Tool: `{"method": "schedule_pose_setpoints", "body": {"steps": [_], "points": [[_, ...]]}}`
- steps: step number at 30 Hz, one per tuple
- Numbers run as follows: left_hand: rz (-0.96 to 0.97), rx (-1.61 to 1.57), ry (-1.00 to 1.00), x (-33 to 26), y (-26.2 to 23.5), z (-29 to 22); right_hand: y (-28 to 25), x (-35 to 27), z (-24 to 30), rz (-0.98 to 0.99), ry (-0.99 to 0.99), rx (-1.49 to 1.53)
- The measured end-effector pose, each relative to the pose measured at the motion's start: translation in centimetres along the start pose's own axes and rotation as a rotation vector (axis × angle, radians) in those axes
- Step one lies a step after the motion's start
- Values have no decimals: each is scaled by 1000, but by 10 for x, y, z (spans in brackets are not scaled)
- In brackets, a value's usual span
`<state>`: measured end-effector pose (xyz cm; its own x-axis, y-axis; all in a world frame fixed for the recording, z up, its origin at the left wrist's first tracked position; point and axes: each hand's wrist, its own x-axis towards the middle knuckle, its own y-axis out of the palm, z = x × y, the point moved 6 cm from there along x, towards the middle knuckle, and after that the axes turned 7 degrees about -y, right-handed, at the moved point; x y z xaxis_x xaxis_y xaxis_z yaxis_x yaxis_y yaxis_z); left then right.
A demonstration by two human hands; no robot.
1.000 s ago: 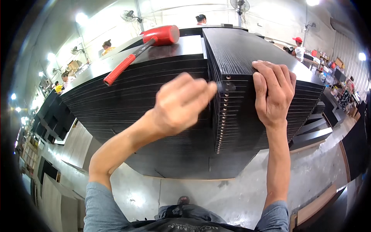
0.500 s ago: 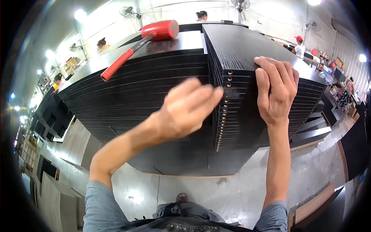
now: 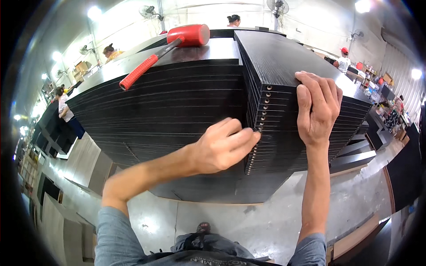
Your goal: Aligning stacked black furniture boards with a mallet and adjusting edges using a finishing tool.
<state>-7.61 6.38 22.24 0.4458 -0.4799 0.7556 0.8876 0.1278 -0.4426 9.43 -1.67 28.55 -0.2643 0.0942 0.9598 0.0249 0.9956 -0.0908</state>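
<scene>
A stack of black panels (image 3: pixel 277 57) stands before me, with a column of small round holes, some showing metal, down its near corner edge. My left hand (image 3: pixel 226 146) is at this column, its fingers curled and pinched together at a hole below the upper ones. Whatever may be between the fingertips is too small to make out. Hooked over the top panel's front edge, my right hand (image 3: pixel 318 106) grips it with bent fingers. To the left, a mallet (image 3: pixel 188 35) with a red head and red grip lies on a wider black panel stack (image 3: pixel 164 93).
Grey wood-grain boards (image 3: pixel 86 166) stand at the left above a shiny floor (image 3: pixel 151 221). More dark panels (image 3: pixel 355 159) lie at the right. Several people are in the background, one in a white top (image 3: pixel 65 108) at the left. Wall fans (image 3: pixel 148 12) hang at the back.
My left hand has moved down and slightly right along the column of holes and is less blurred. My right hand stays on the panel edge. A person now stands at the far left.
</scene>
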Motion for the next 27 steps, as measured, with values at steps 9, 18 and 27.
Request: {"method": "schedule_pose_setpoints", "body": {"steps": [9, 18, 27], "points": [[-180, -105, -205, -1, -21, 15, -22, -28, 91, 143, -87, 56], [-304, -187, -117, 10, -35, 55, -10, -1, 95, 16, -286, -70], [-436, -147, -51, 33, -33, 82, -5, 28, 83, -14, -280, -167]]}}
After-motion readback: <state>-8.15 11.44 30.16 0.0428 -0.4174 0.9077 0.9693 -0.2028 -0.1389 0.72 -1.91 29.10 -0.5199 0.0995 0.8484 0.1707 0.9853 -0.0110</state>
